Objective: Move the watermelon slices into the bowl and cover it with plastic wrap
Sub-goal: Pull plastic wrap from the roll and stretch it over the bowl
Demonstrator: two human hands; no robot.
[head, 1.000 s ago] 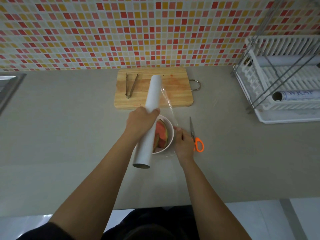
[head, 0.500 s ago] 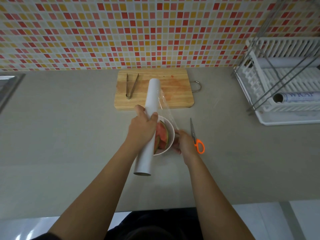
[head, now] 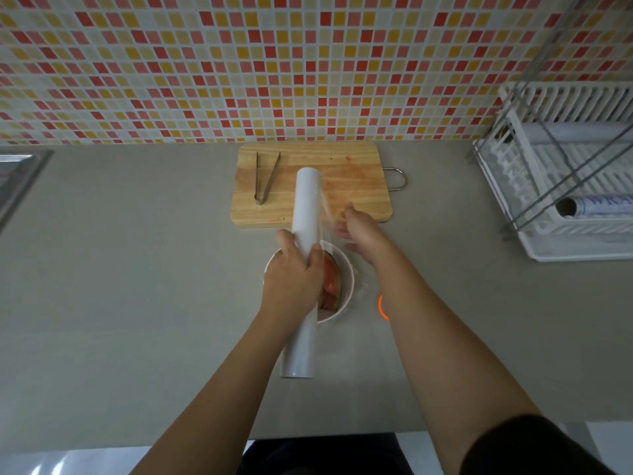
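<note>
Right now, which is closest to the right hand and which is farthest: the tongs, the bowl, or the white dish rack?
From the right hand:
1. Bowl, just below it, toward the person.
2. Tongs, to its left on the cutting board.
3. White dish rack, far right on the counter.

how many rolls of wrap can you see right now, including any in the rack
3. One white roll held over the bowl by the left hand; two lying in the dish rack at right, one upper, one lower. The rack may hide more.
</note>
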